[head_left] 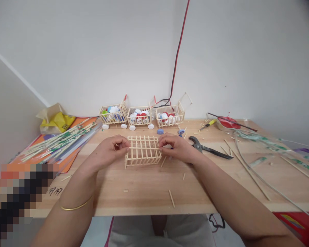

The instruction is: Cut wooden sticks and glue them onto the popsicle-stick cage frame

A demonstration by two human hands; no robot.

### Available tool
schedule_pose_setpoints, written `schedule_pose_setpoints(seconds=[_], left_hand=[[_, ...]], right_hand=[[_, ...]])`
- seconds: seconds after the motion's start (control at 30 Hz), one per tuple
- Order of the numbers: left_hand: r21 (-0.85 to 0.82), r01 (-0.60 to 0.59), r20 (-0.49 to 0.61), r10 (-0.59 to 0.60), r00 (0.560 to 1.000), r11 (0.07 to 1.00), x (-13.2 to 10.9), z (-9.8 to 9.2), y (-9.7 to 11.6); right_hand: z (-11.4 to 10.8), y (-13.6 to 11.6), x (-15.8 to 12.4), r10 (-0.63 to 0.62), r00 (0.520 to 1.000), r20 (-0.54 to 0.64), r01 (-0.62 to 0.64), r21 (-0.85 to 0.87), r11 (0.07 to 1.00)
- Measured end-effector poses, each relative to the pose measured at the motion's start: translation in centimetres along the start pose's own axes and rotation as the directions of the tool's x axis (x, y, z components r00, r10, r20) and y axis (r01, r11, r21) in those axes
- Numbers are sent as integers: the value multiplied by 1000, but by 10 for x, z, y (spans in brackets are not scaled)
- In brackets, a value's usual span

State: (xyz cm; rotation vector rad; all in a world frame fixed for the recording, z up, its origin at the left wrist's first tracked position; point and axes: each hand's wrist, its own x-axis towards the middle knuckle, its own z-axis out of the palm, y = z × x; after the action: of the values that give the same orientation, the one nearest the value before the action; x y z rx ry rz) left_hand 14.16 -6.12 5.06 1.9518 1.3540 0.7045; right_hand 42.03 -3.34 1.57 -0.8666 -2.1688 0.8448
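Observation:
A small basket frame of thin wooden sticks [143,148] is held between my two hands over the front half of the table. My left hand [112,150] pinches its left end, thumb and forefinger at the upper edge. At the opposite end, my right hand [177,148] pinches the frame's right edge. Just behind stand three finished-looking stick carts: a left cart [113,115], a middle cart [139,116] and a right cart [170,116], each filled with coloured bottle caps. White caps serve as wheels on the left two; blue ones sit under the right cart.
Black pliers [208,149] lie right of my right hand. Beyond are a yellow-handled knife [208,124] and a red-topped container [229,123]. Wrapped sticks [64,139] cover an orange sheet at left, near a yellow package [57,121]. Stick offcuts [171,198] are scattered on the wooden table [149,202].

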Motion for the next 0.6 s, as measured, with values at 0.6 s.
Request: schedule_pose_setpoints(seconds=[0.6], left_hand=[[19,-19,-22,19,1000,1000,-3,-6,1]], right_hand=[[4,-2,0,-27,1000,-2,27,-16,1000]])
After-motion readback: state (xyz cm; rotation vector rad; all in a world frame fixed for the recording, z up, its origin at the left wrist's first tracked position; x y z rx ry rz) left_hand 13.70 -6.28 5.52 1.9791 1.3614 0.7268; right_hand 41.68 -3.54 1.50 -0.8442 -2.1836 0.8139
